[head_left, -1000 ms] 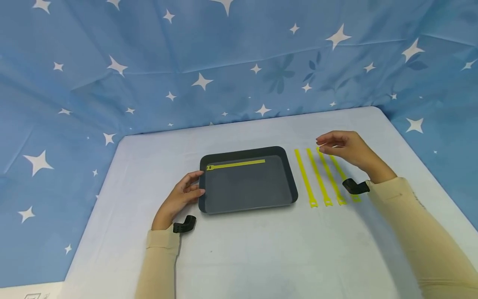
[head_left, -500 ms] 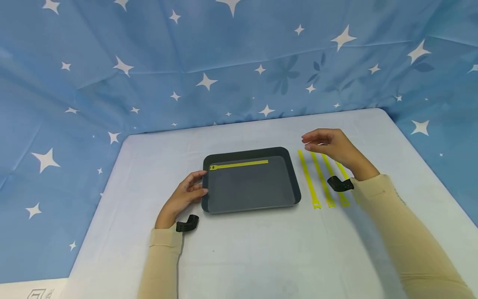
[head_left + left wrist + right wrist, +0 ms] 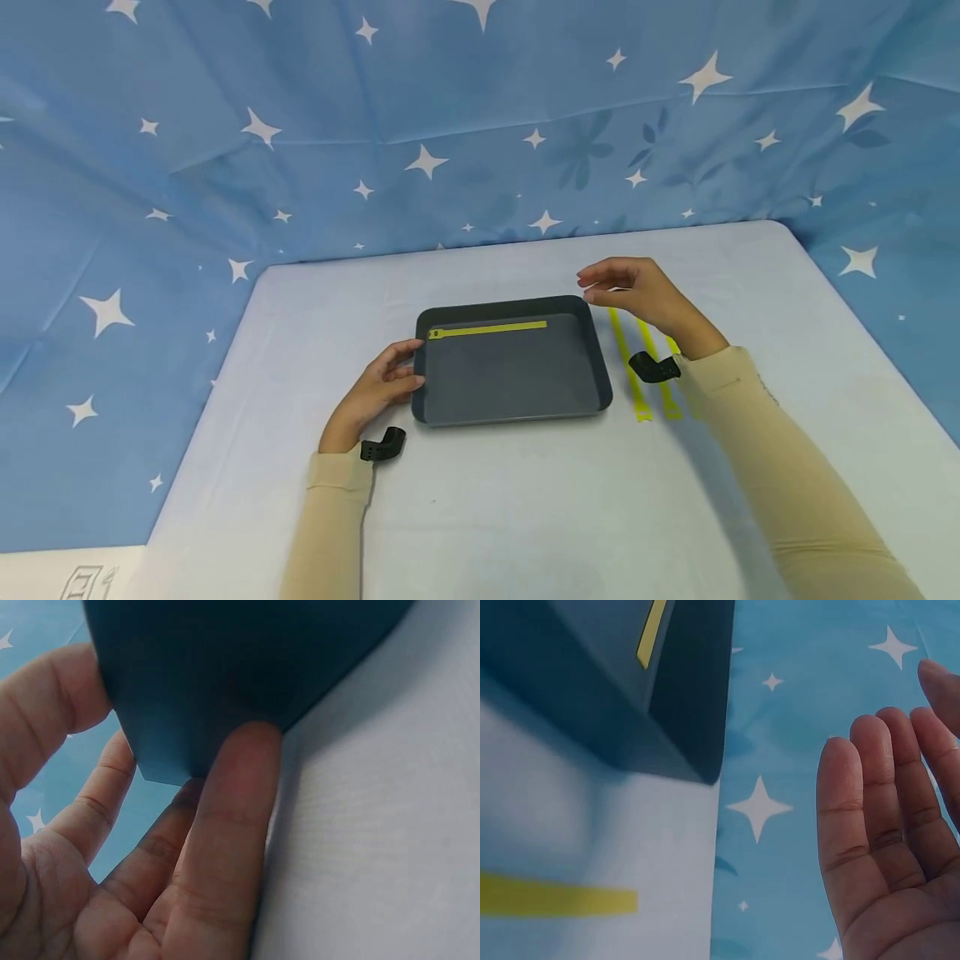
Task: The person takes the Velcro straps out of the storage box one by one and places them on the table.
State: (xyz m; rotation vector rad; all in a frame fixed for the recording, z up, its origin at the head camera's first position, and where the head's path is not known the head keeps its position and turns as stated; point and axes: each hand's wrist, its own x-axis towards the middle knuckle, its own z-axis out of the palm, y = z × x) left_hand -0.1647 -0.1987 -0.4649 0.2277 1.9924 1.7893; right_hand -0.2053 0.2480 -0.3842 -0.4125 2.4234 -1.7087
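Observation:
A dark grey rectangular tray (image 3: 517, 375) stands on the white-covered table. Inside it, along the back, lies one yellow slotted cable tie (image 3: 487, 330). My left hand (image 3: 375, 387) touches the tray's left side; in the left wrist view its fingertips (image 3: 251, 750) rest against the outer wall and rim. My right hand (image 3: 637, 293) hovers by the tray's back right corner, holding nothing, its fingers extended in the right wrist view. Beneath it, several more yellow cable ties (image 3: 628, 367) lie side by side on the table, partly hidden by hand and forearm.
A blue curtain (image 3: 487, 150) with white stars hangs behind and beside the table (image 3: 525, 508). Black wrist camera mounts (image 3: 654, 367) sit on both wrists. Printed white material (image 3: 82, 575) shows at the bottom left corner.
My right hand has moved left, from above the row of cable ties to the tray's back right corner. My left hand stays at the tray's left side. The head view has shifted slightly.

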